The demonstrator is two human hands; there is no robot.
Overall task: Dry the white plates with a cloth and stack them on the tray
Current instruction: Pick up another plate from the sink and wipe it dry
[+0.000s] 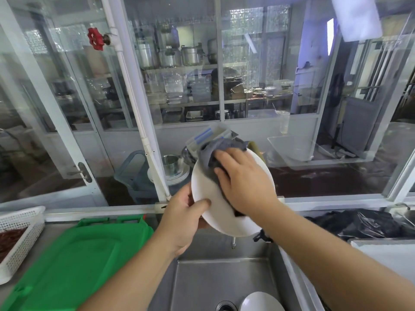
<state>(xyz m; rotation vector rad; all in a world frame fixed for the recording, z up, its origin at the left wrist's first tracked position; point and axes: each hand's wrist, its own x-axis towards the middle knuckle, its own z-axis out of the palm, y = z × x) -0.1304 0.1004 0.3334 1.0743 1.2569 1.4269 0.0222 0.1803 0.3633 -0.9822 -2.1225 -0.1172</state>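
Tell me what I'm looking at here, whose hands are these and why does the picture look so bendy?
The picture comes from a small wide camera worn on a person's head, looking forward and down, so you see what they see. That wide lens bends the edges. There is no machine here, just two bare hands.

The left hand grips the rim of a white plate, held tilted above a steel sink. The right hand presses a grey cloth against the plate to dry it.

Down in the sink, by the drain, another white dish peeks in. On the counter to the left lies a green tray, with no plates on it yet, and beside it a white basket with something reddish inside. To the right sits a black plastic bag. Behind the glass is a kitchen storeroom with pots.
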